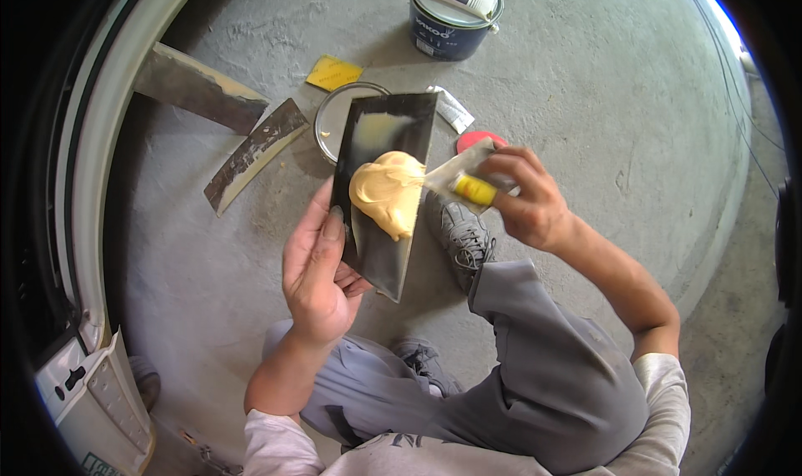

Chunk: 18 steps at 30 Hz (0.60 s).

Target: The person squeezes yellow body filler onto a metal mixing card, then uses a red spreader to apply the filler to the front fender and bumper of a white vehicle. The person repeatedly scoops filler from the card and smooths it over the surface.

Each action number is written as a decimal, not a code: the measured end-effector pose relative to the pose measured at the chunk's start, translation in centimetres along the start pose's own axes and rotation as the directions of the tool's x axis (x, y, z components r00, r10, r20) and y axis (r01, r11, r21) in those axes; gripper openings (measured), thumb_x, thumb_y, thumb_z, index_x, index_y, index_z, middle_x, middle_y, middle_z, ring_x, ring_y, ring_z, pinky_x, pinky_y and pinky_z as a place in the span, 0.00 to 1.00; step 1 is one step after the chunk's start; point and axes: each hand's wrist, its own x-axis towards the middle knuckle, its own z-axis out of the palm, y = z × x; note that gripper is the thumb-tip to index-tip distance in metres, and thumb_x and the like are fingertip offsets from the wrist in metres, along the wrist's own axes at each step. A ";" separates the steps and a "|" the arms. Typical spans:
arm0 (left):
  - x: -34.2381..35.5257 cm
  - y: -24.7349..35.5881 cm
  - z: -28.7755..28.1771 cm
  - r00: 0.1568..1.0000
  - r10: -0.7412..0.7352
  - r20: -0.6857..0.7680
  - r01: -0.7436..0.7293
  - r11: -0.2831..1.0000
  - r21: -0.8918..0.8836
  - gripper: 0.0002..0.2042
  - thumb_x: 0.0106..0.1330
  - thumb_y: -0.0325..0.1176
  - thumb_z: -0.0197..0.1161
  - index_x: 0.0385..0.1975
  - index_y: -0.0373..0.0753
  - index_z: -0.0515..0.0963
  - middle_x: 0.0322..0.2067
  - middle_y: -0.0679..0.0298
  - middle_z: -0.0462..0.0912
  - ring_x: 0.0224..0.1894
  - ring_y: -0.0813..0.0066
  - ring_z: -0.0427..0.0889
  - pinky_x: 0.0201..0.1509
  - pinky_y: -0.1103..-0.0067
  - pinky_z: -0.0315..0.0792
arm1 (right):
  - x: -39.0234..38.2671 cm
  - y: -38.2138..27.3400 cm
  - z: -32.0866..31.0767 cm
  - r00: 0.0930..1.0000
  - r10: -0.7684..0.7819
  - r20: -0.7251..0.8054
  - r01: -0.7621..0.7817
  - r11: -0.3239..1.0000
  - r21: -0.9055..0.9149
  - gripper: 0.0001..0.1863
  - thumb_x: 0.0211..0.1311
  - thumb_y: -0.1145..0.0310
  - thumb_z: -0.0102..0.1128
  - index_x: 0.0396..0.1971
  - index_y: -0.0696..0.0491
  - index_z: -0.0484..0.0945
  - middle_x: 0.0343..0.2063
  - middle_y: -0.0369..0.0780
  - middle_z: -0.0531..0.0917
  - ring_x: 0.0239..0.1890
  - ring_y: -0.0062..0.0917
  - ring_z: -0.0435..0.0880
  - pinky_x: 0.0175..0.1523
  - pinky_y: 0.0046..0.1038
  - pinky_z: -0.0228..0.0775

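Observation:
My left hand [317,271] grips a dark rectangular plate [376,263] by its left edge, thumb on top. On the plate sits a mound of creamy yellow putty [388,192], with a thin pale smear above it. In my right hand [535,204] is a putty knife [454,168] with a pale blade and a yellow piece at its handle. The blade's edge meets the right side of the putty. My fingers partly hide the knife's handle.
Behind the plate lie a round lid [328,112], a yellow sheet [334,72], a white tube [451,110] and a red disc [480,140]. A dark blue bucket [451,37] with a tube on top stands farther back. Two scraper blades [255,154] rest at left, near a vehicle's edge [100,150].

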 end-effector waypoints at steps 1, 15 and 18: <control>0.1 -0.1 -0.1 0.996 0.084 -0.023 -0.080 0.988 0.131 0.24 0.81 0.35 0.47 0.73 0.34 0.62 0.39 0.67 0.83 0.24 0.91 0.71 0.24 0.90 0.63 | 0.2 -0.1 -0.6 0.994 0.100 -0.048 -0.094 0.989 0.112 0.20 0.49 0.85 0.62 0.45 0.58 0.86 0.44 0.45 0.81 0.44 0.39 0.84 0.49 0.36 0.80; 2.8 -2.1 -1.7 0.997 0.064 0.038 -0.069 0.592 0.803 0.22 0.76 0.28 0.48 0.66 0.23 0.66 0.29 0.51 0.81 0.28 0.63 0.79 0.36 0.70 0.72 | 4.2 -4.0 -2.0 0.935 0.161 0.315 -0.295 0.847 0.442 0.06 0.52 0.78 0.65 0.32 0.60 0.83 0.29 0.45 0.81 0.32 0.41 0.82 0.37 0.38 0.76; 3.1 -1.9 -1.8 0.999 0.046 0.025 -0.049 0.639 0.768 0.21 0.77 0.29 0.48 0.66 0.23 0.66 0.26 0.53 0.79 0.27 0.67 0.77 0.34 0.71 0.70 | 3.9 -4.0 -1.7 0.901 0.364 0.235 -0.432 0.803 0.412 0.07 0.51 0.77 0.66 0.32 0.59 0.84 0.31 0.44 0.81 0.31 0.40 0.83 0.36 0.38 0.77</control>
